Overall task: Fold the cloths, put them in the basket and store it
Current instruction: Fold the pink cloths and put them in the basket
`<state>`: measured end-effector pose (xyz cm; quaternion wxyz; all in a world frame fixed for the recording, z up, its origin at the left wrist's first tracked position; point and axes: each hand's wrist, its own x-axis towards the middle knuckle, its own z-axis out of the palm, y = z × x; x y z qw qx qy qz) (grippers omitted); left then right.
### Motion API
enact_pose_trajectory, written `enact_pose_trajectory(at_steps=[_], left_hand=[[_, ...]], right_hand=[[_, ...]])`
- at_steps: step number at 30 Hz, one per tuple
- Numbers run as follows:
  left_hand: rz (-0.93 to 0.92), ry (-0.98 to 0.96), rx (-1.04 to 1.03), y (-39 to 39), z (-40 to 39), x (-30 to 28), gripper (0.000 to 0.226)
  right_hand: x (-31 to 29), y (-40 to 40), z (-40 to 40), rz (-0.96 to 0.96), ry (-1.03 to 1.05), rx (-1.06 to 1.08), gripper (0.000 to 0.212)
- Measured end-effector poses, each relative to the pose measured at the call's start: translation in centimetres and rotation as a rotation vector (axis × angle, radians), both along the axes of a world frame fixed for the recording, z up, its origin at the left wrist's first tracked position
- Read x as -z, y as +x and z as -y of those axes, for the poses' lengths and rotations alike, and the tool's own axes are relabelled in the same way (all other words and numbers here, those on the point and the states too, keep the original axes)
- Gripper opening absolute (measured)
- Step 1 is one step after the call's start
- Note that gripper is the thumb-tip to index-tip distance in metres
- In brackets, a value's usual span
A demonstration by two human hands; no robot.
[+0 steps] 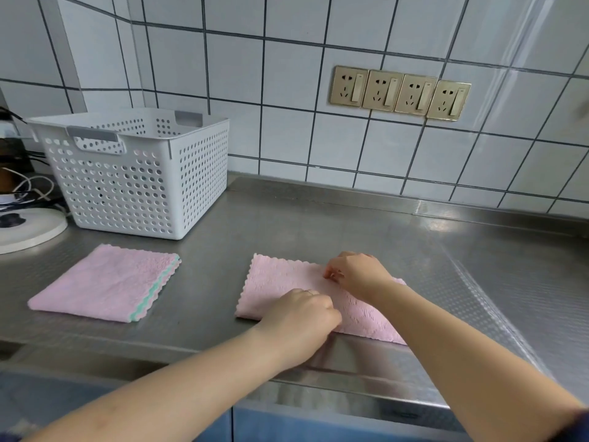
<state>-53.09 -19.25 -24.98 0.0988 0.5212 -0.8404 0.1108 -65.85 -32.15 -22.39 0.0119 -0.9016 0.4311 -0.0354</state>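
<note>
A pink cloth [277, 285] lies folded in a long strip on the steel counter [350, 224], in front of me. My left hand [302, 317] grips its near edge with curled fingers. My right hand [357, 274] pinches the far edge near the middle. To the left lies a stack of folded cloths [105, 283], pink on top with a green layer showing at its right edge. Behind that stack stands a white perforated basket [134, 173] with grey handles; what is inside it is hidden.
A round white appliance [28, 229] and tangled cables [28, 186] crowd the far left of the counter. A row of gold wall sockets [400, 92] sits on the tiled wall. Blue cabinet fronts [287, 425] run below the counter's front edge.
</note>
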Motion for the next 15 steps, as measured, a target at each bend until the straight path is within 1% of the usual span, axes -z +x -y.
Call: enact_pose_trajectory(at_steps=[6,10,13,15], left_hand=[[-0.102,-0.058,0.008,3.1,-1.3,-0.1,0.014],[-0.095,-0.072,0.014,5.4,-1.9,-0.1,0.014],[-0.095,-0.068,0.012,7.0,-1.9,-0.2,0.02],[-0.103,-0.043,0.02,8.1,-1.6,-0.1,0.021]], right_hand=[[-0.7,-1.3,-0.9,-0.081,0.055,-0.011,0.033],[-0.9,-2.5,-2.8,-0.096,0.079,-0.023,0.032],[-1.1,-3.2,-4.6,-0.118,0.088,-0.018,0.03],[-1.3,-3.4,-5.9,-0.124,0.104,-0.022,0.029]])
